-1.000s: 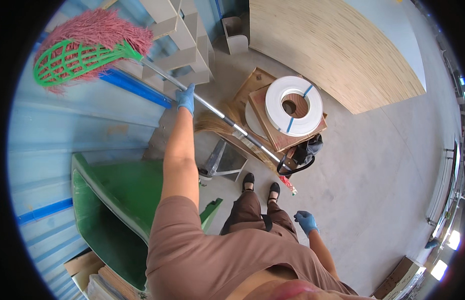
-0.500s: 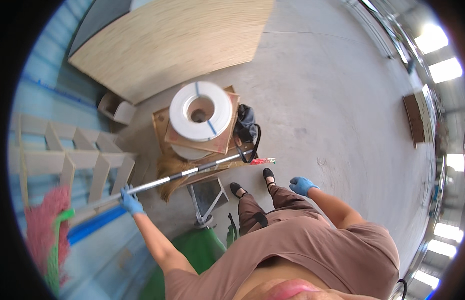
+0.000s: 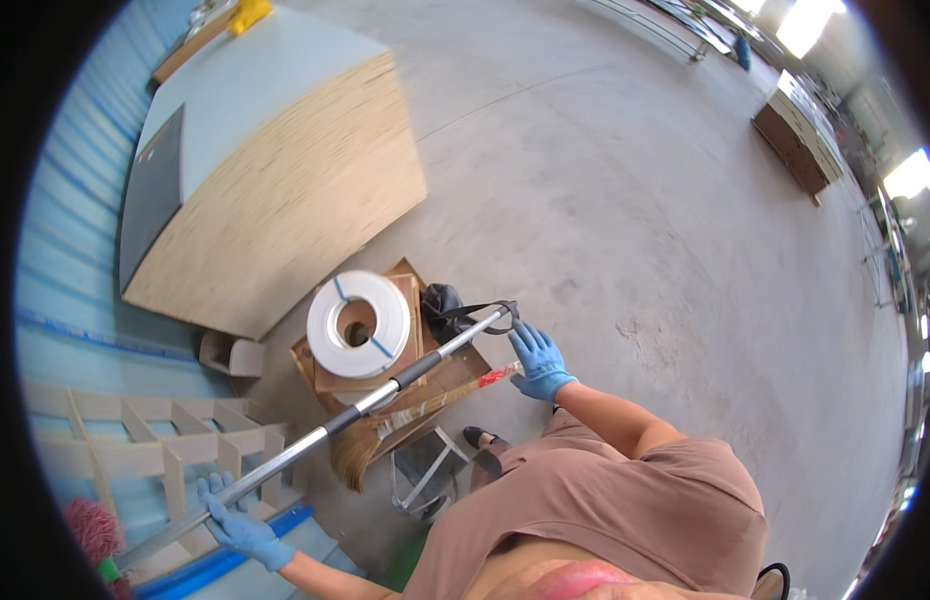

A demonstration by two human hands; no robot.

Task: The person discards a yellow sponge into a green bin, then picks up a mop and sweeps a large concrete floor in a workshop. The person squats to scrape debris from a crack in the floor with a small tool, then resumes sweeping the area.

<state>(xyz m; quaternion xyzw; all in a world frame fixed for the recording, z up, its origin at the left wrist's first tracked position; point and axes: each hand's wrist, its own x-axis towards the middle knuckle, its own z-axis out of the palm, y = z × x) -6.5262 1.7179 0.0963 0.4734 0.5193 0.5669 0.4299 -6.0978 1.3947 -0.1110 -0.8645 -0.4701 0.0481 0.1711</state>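
Note:
A long silver mop pole (image 3: 285,458) with dark grips crosses in front of me at a slant. Its shaggy pink head (image 3: 93,530) and green clamp (image 3: 109,569) lie at the far lower left. My left hand (image 3: 243,528), in a blue glove, has its fingers round the lower pole. My right hand (image 3: 538,364), also gloved, is open with fingers extended beside the pole's upper end, where a black loop (image 3: 505,304) hangs. Close to that palm is the red-taped handle end (image 3: 499,375) of a straw broom (image 3: 357,452).
A white strapping roll (image 3: 330,335) sits on cardboard (image 3: 405,290), with a black bag (image 3: 441,302) beside it. A large wooden-sided block (image 3: 315,170) stands at the far left. White slatted racks (image 3: 165,440) line the left side. A metal-framed stand (image 3: 430,475) is near my feet.
My right hand has risen from my side to the pole's upper end and opened. My left hand has moved lower and left with the mop. The view has turned.

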